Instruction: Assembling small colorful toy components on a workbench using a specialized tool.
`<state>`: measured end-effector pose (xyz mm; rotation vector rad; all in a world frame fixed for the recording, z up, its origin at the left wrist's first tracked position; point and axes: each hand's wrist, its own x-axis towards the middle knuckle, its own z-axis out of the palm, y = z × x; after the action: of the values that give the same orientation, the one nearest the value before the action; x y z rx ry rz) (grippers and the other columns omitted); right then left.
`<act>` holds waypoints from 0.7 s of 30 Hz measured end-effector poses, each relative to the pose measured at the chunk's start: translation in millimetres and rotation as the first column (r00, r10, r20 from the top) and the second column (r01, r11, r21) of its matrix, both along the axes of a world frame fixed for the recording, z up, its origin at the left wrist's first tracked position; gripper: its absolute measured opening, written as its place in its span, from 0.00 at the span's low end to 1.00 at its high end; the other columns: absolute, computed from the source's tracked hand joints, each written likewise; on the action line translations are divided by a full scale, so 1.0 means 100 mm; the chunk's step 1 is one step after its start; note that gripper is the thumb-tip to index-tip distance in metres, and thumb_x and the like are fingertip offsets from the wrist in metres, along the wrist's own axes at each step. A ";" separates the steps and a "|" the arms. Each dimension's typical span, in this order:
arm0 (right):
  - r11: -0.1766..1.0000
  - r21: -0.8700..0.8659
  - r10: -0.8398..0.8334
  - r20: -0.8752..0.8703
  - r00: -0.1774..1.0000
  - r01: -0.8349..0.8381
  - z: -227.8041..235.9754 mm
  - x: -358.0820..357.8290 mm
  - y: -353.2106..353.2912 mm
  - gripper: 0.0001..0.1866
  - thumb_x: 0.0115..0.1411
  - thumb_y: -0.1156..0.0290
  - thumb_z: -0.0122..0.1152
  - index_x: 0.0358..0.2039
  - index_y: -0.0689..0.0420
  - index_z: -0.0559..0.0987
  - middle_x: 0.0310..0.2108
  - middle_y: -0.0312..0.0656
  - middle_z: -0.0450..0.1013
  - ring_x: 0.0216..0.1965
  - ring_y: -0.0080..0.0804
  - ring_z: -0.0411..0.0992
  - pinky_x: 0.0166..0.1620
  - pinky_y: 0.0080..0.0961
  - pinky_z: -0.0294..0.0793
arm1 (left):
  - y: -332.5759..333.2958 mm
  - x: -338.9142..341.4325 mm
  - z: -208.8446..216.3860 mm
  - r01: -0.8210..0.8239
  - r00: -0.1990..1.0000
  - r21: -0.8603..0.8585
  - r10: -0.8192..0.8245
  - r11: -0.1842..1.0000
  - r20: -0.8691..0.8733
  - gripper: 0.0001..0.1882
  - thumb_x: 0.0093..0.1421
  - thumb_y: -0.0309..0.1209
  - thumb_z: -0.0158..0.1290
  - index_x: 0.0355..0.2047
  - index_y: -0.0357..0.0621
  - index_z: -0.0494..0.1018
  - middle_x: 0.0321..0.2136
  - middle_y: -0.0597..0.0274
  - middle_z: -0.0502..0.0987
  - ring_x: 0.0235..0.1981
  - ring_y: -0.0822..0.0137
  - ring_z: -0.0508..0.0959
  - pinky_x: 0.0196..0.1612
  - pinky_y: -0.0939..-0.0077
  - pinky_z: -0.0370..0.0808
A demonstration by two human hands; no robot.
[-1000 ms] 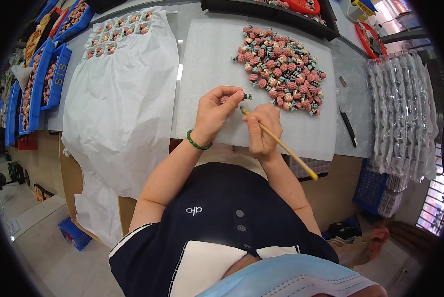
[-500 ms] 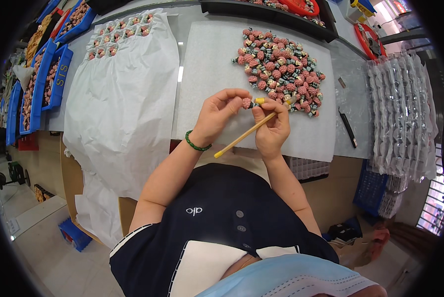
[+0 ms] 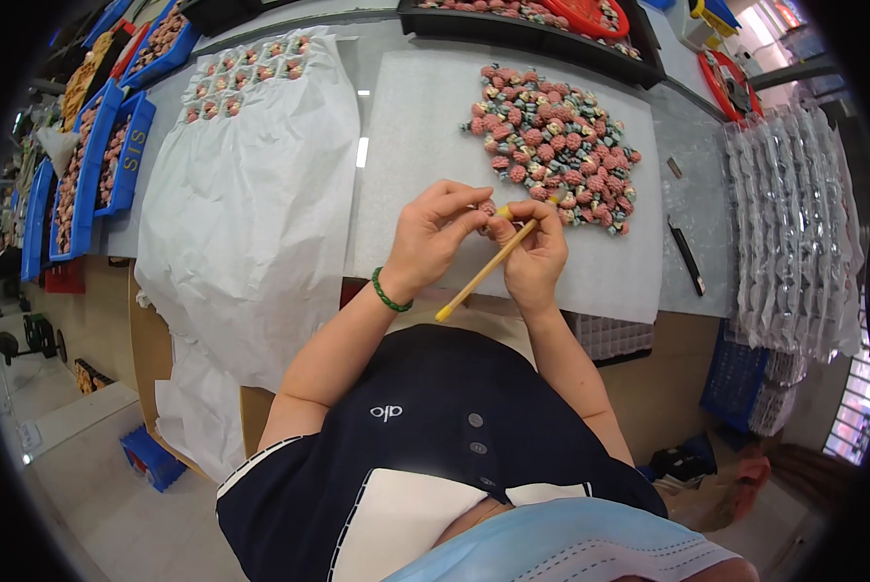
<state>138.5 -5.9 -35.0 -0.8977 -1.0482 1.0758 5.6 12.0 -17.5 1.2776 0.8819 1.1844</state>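
Note:
Between the fingertips of my left hand (image 3: 437, 233) is a small figurine (image 3: 488, 207) with a pink, bumpy top; the fingers cover most of it. My right hand (image 3: 535, 257) comes up against it from the other side, its fingers closed round a thin wooden stick (image 3: 485, 273) with yellow ends. The stick slants down toward my body, its far end partly behind the fingers. Both hands are over the near part of a white foam sheet (image 3: 410, 116). Just beyond them lies a heap of similar pink and grey figurines (image 3: 561, 145).
At the left, white sheeting (image 3: 250, 184) bears rows of figurines at its far end. A black tray (image 3: 541, 41) stands at the back, blue bins (image 3: 124, 160) far left. A black pen-like tool (image 3: 685, 254) lies right, beside stacked clear plastic trays (image 3: 789, 233).
The figurine has turned and is more covered by my fingers. My left hand has shifted slightly right, and the stick's near end has swung a little right and toward me.

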 end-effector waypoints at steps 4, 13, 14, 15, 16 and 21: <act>0.997 -0.071 -0.036 -0.053 0.998 0.033 0.08 -0.06 -0.10 0.11 0.51 0.81 0.58 0.35 0.62 0.67 0.28 0.36 0.67 0.30 0.17 0.67 0.32 0.11 0.69 | -0.15 -0.10 0.20 0.018 0.980 0.122 0.007 0.992 -0.198 0.18 0.50 0.16 0.50 0.43 0.34 0.68 0.37 0.57 0.71 0.35 0.71 0.73 0.37 0.82 0.72; 0.999 0.042 0.007 0.255 0.967 -0.018 0.36 -0.25 -0.30 0.17 0.63 0.61 0.39 0.41 0.64 0.64 0.32 0.42 0.66 0.31 0.25 0.66 0.34 0.21 0.69 | 0.09 -0.81 0.71 -0.101 0.859 0.438 0.301 0.893 -0.415 0.17 0.46 0.21 0.55 0.39 0.37 0.71 0.33 0.57 0.74 0.30 0.69 0.75 0.34 0.80 0.73; 0.998 0.054 0.019 0.282 0.959 -0.035 0.38 -0.25 -0.30 0.17 0.63 0.61 0.38 0.41 0.64 0.64 0.33 0.43 0.65 0.32 0.26 0.67 0.34 0.21 0.69 | 0.27 -1.02 0.76 -0.163 0.802 0.471 0.394 0.867 -0.448 0.16 0.47 0.21 0.55 0.39 0.36 0.70 0.33 0.57 0.74 0.30 0.69 0.75 0.34 0.80 0.73; 0.996 0.066 0.032 0.311 0.950 -0.055 0.41 -0.25 -0.30 0.18 0.63 0.61 0.37 0.41 0.64 0.64 0.33 0.43 0.64 0.32 0.27 0.67 0.33 0.21 0.70 | 0.47 -1.27 0.73 -0.224 0.721 0.552 0.518 0.803 -0.460 0.13 0.48 0.21 0.54 0.37 0.36 0.71 0.31 0.56 0.73 0.28 0.69 0.75 0.32 0.80 0.72; 0.996 0.071 0.024 0.310 0.950 -0.048 0.42 -0.25 -0.29 0.18 0.63 0.61 0.37 0.41 0.64 0.64 0.33 0.43 0.64 0.32 0.27 0.67 0.33 0.21 0.70 | 0.68 -1.52 0.70 -0.261 0.593 0.587 0.607 0.767 -0.529 0.12 0.48 0.23 0.54 0.34 0.36 0.71 0.30 0.55 0.73 0.28 0.67 0.75 0.32 0.78 0.72; 0.996 -0.004 0.081 0.279 0.957 -0.084 0.48 -0.19 -0.24 0.17 0.63 0.61 0.37 0.40 0.64 0.65 0.33 0.42 0.66 0.31 0.26 0.67 0.33 0.20 0.69 | 1.27 -2.40 0.27 -0.314 0.067 0.629 0.678 0.711 -0.732 0.09 0.47 0.29 0.53 0.29 0.39 0.71 0.28 0.54 0.73 0.29 0.59 0.73 0.35 0.67 0.70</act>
<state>119.8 -30.2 12.6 -1.0273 -1.3330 1.0316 -234.3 139.1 9.3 2.1143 2.3397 0.9681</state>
